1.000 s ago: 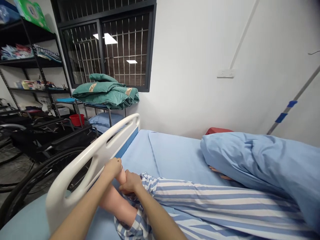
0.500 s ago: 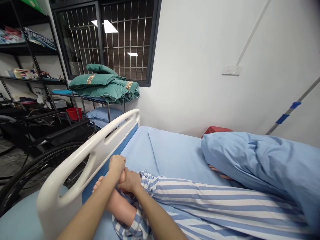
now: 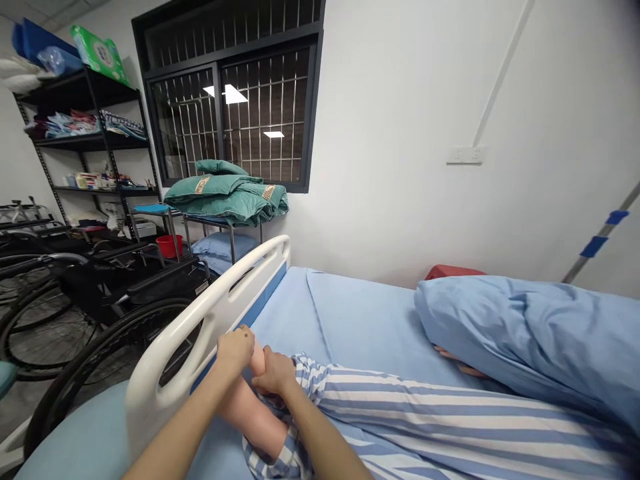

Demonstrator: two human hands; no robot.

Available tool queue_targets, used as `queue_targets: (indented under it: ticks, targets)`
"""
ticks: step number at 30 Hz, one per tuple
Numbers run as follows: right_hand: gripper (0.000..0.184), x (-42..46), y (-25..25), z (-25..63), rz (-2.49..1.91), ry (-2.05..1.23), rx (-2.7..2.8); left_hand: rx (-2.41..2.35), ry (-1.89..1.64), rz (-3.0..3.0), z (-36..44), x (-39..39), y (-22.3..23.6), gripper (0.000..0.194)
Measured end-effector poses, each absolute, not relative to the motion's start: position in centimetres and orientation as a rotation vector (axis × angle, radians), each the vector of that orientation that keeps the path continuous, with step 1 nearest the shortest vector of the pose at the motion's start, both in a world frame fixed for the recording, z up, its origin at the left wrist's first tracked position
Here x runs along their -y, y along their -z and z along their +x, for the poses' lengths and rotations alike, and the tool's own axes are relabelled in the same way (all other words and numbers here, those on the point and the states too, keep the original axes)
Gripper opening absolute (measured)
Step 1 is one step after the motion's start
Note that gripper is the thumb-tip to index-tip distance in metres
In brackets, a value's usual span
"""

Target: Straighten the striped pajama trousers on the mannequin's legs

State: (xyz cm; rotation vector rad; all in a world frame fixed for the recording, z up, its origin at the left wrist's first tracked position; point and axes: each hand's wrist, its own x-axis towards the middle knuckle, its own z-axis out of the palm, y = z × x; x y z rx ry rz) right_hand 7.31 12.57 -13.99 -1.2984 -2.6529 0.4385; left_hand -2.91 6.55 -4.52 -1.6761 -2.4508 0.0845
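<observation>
On the bed lie two legs in blue-and-white striped trousers [image 3: 425, 407]. My left hand [image 3: 236, 348] is closed over the foot end of the farther leg, by the footboard. Just to its right, my right hand [image 3: 276, 372] wraps round the ankle [image 3: 257, 360] of that same leg, at the bunched trouser cuff. The nearer leg's bare shin [image 3: 257, 420] passes under my left forearm, its trouser leg pushed up; my forearm hides its foot. I cannot tell whether the lying figure is a person or a manikin.
A white footboard [image 3: 165, 347] closes the bed's left end. Beyond it stand a wheelchair [image 3: 125, 293] and a black shelf rack [image 3: 107, 140]. A blue quilt [image 3: 520, 327] covers the figure at right, with fingers [image 3: 457, 360] showing under its edge. Green bedding [image 3: 230, 197] is piled below the window.
The view has tilted up and shifted left, so everything sits lower and further right. Both hands keep their hold on the farther leg's foot and ankle.
</observation>
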Motion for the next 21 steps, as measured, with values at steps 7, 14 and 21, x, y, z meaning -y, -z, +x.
queue_targets:
  ticks: [7,14,21]
  targets:
    - [0.057,-12.6,14.0,7.3,-1.296,-0.441,2.638,2.509,-0.212,-1.682,-3.1,-8.1,2.6,0.038]
    - [0.057,-12.9,14.8,7.1,-1.330,-0.415,2.625,2.495,-0.378,-1.736,-2.5,-10.9,3.3,0.032]
    - [0.055,-13.1,15.7,6.9,-1.326,-0.391,2.610,2.515,-0.376,-1.777,-2.7,-12.7,4.7,0.028]
